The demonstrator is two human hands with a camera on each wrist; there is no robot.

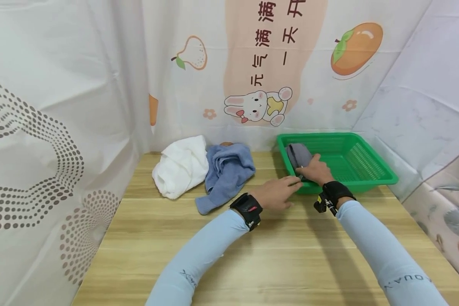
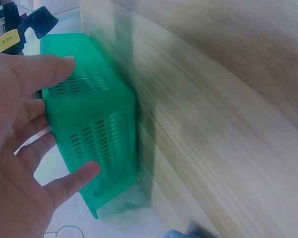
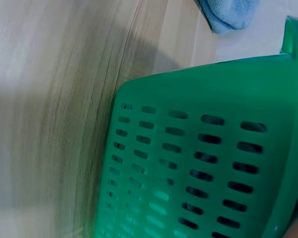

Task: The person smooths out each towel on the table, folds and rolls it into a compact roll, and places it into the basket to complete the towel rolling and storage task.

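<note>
The worktop [image 1: 275, 255] was pale wood planks, closed in by printed sheets: a dotted curtain [image 1: 34, 170] on the left, a banner [image 1: 267, 63] with a rabbit, fruit and Chinese characters at the back, and a marbled sheet [image 1: 424, 97] on the right. At the back right of the worktop stood a green slotted basket [image 1: 359, 163], its near left corner closest to the person. Left of it, well apart from the basket, lay 2 crumpled cloths touching each other: a blue towel [image 1: 227, 174] and, further left, a white towel [image 1: 181, 168]. Inside the basket, against its left wall, lay a grey cloth [image 1: 299, 155], smaller than the other 2 and partly hidden by the right hand. Both arms wore light blue sleeves and black wrist straps. The right hand [image 1: 315, 170] reached over the basket's near rim and rested on the near end of the grey cloth with its fingers bent over it; I cannot tell whether they actually gripped the cloth. The left hand [image 1: 277, 193] lay just outside the basket's near left corner, fingers straight and spread, holding nothing; in the left wrist view its fingertips [image 2: 87, 171] touched the basket's slotted outer wall [image 2: 104, 134]. The 2 hands were close together, the left just below and left of the right. The right wrist view showed only the basket's wall [image 3: 203, 163], blurred wood and a corner of the blue towel [image 3: 228, 12].
</note>
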